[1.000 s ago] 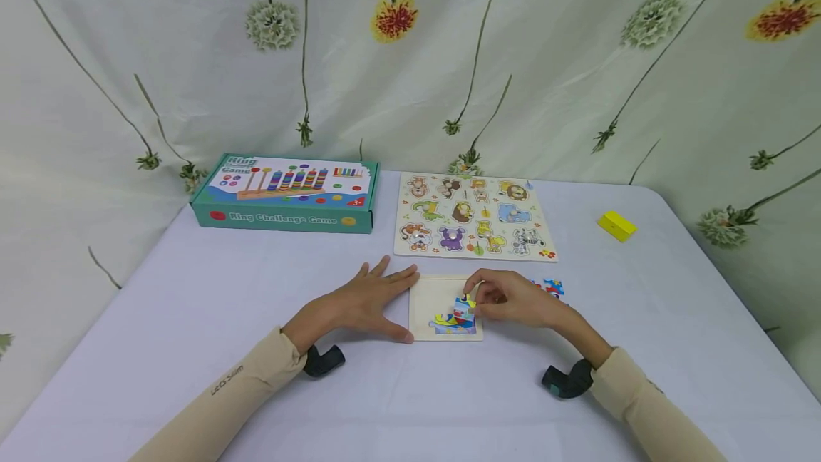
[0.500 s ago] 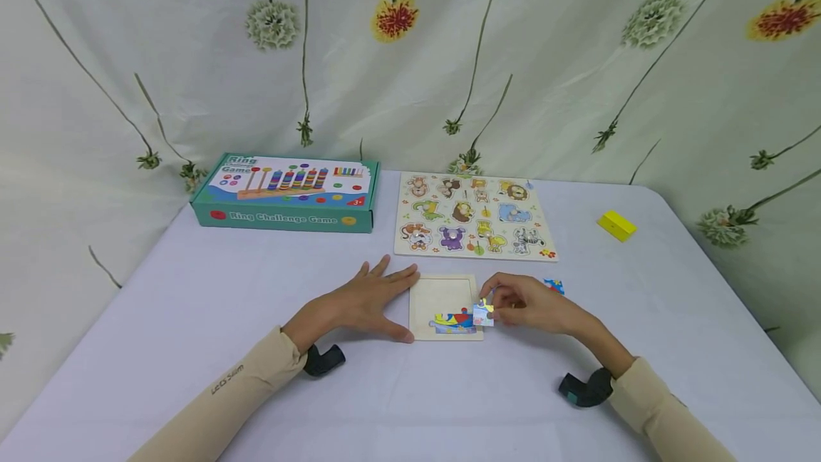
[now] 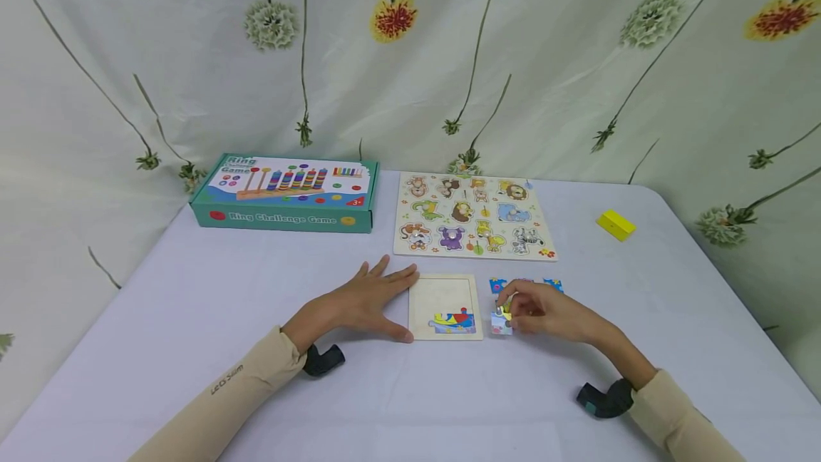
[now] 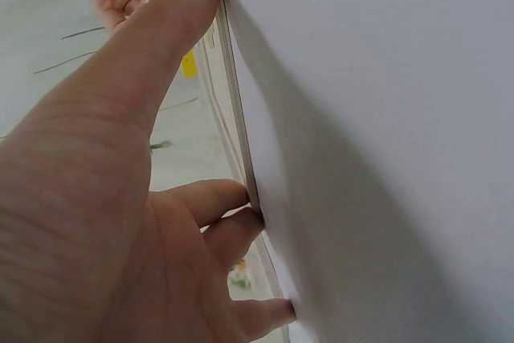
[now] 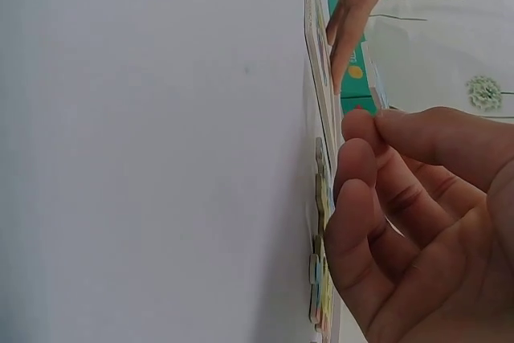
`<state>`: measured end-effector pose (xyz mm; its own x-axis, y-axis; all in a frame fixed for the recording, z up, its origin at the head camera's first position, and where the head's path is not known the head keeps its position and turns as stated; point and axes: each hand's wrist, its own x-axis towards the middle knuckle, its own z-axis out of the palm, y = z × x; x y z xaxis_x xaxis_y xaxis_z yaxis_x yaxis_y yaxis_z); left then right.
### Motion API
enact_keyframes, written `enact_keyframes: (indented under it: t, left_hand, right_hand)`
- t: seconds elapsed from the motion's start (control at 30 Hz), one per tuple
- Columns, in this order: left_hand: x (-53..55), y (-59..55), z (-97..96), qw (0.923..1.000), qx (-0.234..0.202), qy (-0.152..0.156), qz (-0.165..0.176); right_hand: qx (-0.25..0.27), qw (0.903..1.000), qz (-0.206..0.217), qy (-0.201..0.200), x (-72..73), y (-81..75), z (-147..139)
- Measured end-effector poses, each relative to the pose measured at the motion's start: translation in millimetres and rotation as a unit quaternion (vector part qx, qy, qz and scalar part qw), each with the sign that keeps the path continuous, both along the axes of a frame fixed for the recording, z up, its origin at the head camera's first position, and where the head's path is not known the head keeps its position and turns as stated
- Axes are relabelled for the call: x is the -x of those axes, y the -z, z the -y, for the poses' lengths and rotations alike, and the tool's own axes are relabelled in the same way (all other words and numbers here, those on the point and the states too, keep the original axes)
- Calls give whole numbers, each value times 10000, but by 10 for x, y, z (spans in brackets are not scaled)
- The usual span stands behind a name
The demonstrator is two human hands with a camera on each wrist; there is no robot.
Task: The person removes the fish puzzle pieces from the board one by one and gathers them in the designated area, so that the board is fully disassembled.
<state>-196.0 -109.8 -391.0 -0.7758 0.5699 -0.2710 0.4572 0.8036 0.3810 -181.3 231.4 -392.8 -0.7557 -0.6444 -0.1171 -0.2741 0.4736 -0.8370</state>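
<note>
My left hand (image 3: 365, 305) lies with fingers spread, the thumb and fingertips at the left edge of a small wooden puzzle tray (image 3: 423, 298). Joined jigsaw pieces (image 3: 454, 323) in yellow, red and blue fill the lower right of the tray. Just right of the tray, my right hand (image 3: 551, 311) pinches a light blue jigsaw piece (image 3: 502, 324) between thumb and finger. In the right wrist view this piece (image 5: 375, 78) stands edge-on above the table. Loose jigsaw pieces (image 3: 497, 285) lie behind and beneath the right hand, partly hidden by it.
A green Ring Challenge Game box (image 3: 285, 194) sits at the back left. Behind the tray lies a larger animal puzzle board (image 3: 474, 218). A yellow block (image 3: 616, 225) is at the back right, near the table's edge. A flowered cloth (image 3: 551, 77) hangs behind.
My right hand has carried the light blue piece from over the tray to the right, past its edge. More loose pieces show behind it. The left hand has stayed put.
</note>
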Motion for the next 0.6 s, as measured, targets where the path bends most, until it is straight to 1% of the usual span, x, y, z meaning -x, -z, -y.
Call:
enact_keyframes:
  t: [0.23, 0.37, 0.6]
  left_hand:
    - [-4, -11, -5, 10000, -41, 16, 27]
    - [-11, -16, -4, 10000, -22, 9, 5]
    - [-12, -18, -7, 10000, -31, 19, -10]
  right_hand:
    - [-201, 9998, -25, -63, -38, -2, -66]
    - [-200, 9997, 34, -155, -53, -1, -96]
    - [-293, 9993, 177, -145, -80, 8, -136]
